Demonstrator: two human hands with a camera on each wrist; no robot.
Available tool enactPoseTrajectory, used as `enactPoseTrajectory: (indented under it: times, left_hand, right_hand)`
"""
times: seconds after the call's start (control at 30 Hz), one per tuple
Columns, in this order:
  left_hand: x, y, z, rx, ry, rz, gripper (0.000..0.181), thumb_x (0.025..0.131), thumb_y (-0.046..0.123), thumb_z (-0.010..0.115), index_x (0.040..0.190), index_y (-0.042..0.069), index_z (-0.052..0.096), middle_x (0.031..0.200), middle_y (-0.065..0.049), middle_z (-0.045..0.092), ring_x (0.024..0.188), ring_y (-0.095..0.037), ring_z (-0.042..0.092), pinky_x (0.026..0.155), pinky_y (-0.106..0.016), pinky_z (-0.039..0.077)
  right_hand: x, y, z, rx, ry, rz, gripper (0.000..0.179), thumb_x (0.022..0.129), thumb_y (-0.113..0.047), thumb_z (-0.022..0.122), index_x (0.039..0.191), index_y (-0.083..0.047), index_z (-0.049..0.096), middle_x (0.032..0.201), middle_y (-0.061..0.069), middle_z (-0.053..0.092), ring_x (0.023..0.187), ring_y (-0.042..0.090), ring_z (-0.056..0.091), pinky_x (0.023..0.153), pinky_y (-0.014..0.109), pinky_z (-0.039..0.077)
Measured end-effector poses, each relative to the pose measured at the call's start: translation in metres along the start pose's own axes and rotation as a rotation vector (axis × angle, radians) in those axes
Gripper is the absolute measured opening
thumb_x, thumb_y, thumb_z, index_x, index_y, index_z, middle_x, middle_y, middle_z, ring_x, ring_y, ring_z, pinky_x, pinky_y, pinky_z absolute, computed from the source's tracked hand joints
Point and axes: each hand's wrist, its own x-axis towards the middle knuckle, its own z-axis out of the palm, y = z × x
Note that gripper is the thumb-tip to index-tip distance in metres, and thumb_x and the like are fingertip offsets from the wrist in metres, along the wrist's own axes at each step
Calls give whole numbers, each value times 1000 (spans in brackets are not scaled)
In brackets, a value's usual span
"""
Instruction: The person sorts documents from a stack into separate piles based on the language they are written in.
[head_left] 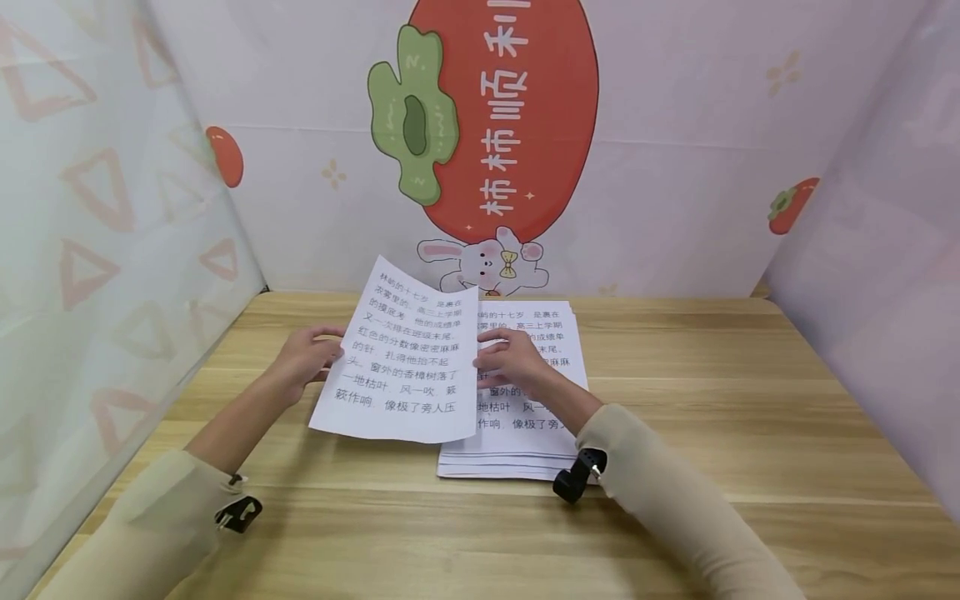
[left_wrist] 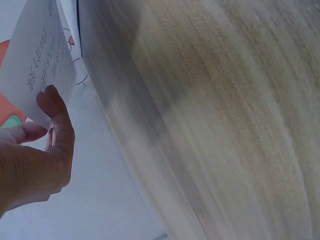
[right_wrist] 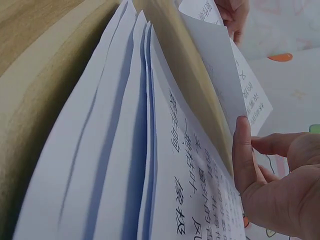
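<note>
One sheet of paper with printed Chinese text is held up over the table, its top corners lifted and its surface slightly bowed. My left hand pinches its left edge; in the left wrist view the thumb lies along the printed face of the paper. At the opposite edge, my right hand pinches the sheet between thumb and fingers. Below and to the right lies a paper stack, partly covered by the sheet and my right hand. Its loose, uneven layers show in the right wrist view.
The wooden table carries the stack near its middle. A printed backdrop with a large persimmon and a rabbit rises behind it, and patterned side walls flank it. Black wrist cameras are strapped on both sleeves.
</note>
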Motion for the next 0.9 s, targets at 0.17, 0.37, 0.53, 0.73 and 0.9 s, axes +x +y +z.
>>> enactPoseTrajectory:
  times: [0.17, 0.37, 0.53, 0.73, 0.9]
  left_hand:
    - [-2, -3, -7, 9, 31, -15, 49, 102, 4, 47, 150, -4, 45, 113, -13, 64, 86, -14, 63, 72, -26, 59]
    - [-3, -8, -16, 16, 53, -40, 49, 103, 6, 46, 151, -2, 43, 120, -15, 63, 88, -16, 62, 73, -26, 58]
    - [-3, -11, -20, 9, 73, -51, 50, 104, 6, 45, 153, -2, 42, 123, -17, 61, 88, -15, 63, 73, -26, 58]
    - [-3, -15, -27, 21, 99, -61, 52, 103, 6, 44, 154, -3, 41, 124, -18, 59, 86, -13, 62, 71, -24, 58]
    - [-4, -20, -32, 41, 134, -80, 53, 102, 6, 43, 154, -1, 40, 128, -19, 57, 88, -15, 61, 70, -24, 57]
  right_hand:
    - [3, -1, 8, -1, -26, 0, 54, 92, 8, 69, 143, -2, 54, 113, 19, 67, 90, 27, 74, 76, 38, 66]
    - [5, -3, 19, 28, -64, 16, 54, 93, 10, 67, 144, 0, 53, 116, 19, 66, 89, 26, 74, 82, 40, 65]
    - [7, -3, 25, 58, -108, 26, 54, 94, 9, 65, 146, 3, 51, 126, 23, 62, 96, 30, 73, 89, 42, 64]
    - [10, -2, 34, 90, -147, 41, 54, 95, 8, 64, 147, 9, 48, 134, 27, 58, 115, 39, 67, 92, 41, 63]
    - [12, -2, 40, 110, -192, 40, 57, 96, 8, 62, 150, 8, 43, 140, 29, 53, 120, 43, 64, 97, 45, 60]
